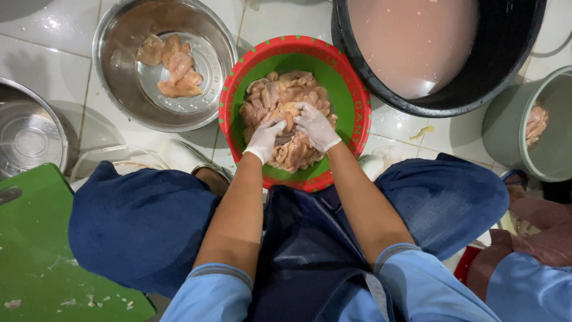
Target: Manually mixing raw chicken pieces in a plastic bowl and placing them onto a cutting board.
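Note:
A green basin with a red rim [351, 101] sits on the tiled floor between my knees, heaped with raw pale-pink chicken pieces [268, 95]. Both my hands wear white gloves and are down in the pile. My left hand [266, 136] and my right hand [314, 125] close together on one chicken piece [290, 111] near the middle of the heap, fingertips almost touching. A dark object shows between the two hands, too hidden to identify.
A steel bowl [119, 83] at upper left holds a few chicken pieces [174, 68]. A black tub [476, 83] of cloudy pink water stands upper right, a grey-green bucket [506, 125] with meat far right. A green board [36, 262] and another steel bowl [27, 131] lie left. Another person's sleeve [524, 280] is lower right.

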